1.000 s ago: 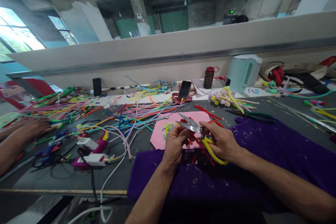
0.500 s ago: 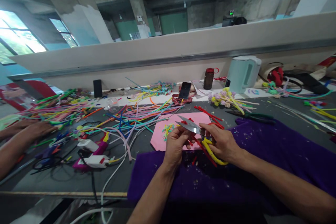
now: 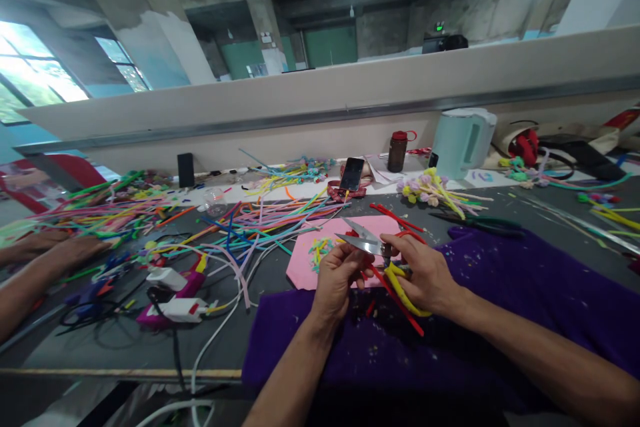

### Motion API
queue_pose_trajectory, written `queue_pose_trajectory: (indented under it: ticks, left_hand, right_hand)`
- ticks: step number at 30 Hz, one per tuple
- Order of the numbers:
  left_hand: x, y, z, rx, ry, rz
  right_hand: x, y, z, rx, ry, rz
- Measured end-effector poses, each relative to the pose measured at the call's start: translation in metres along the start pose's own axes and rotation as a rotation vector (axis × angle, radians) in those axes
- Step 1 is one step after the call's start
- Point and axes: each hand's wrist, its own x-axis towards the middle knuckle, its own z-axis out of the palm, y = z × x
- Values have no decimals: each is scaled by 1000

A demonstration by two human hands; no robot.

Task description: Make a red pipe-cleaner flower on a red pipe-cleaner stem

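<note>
**Two hands, one snip at a red stem**

Two hands meet over the near edge of the surface (image 3: 280, 273), above the purple cloth (image 3: 500, 293). The right hand (image 3: 423, 273) is clenched on yellow-handled scissors (image 3: 367, 243), blades parted and pointing left. The left hand (image 3: 337, 277) pinches a red pipe cleaner (image 3: 397, 300), whose free end trails down to the right across the cloth.

To cut well, I would keep the stem taut, feed it deep between the blades and hold the left fingertips clear of the edges; the thumb sits very close to the steel.

Just behind the hands lies a pink felt sheet (image 3: 305, 267) with small trimmings. Further left, a glue gun (image 3: 175, 303) and its white cord (image 3: 220, 327) lie near the front edge, and another person's hands (image 3: 55, 250) work in a heap of coloured pipe cleaners (image 3: 240, 213). Towards the far edge stand a phone (image 3: 353, 173), a brown bottle (image 3: 399, 150) and a pale kettle (image 3: 463, 140). Nothing blocks the cut itself.
</note>
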Motion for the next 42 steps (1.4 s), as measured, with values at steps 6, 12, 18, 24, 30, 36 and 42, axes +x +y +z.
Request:
queue_pose_trajectory:
  ticks: [6,12,18,24,30,36,42]
  left_hand:
    - [0,1,0,2,-6,3]
    - [0,0,-1,4,-47,21]
    - [0,-2,-2,-8,-44,23]
    - [-1,0,-1,1,-27,-1]
    - [0,-1,-1,0,-44,14]
    - [0,0,-3,-7,-38,18]
    - [1,3,-2,-9,-23,-16]
  right_hand:
    - [1,1,1,-17,-13,5]
    - [0,6,5,-30,-12,-20]
    - [0,5,5,-37,-20,-35]
    - [0,5,5,-21,-13,-64]
    - [-1,6,5,-14,-31,-70]
    - [-2,8,7,-5,-25,-86]
    - [-1,5,4,141,-23,-37]
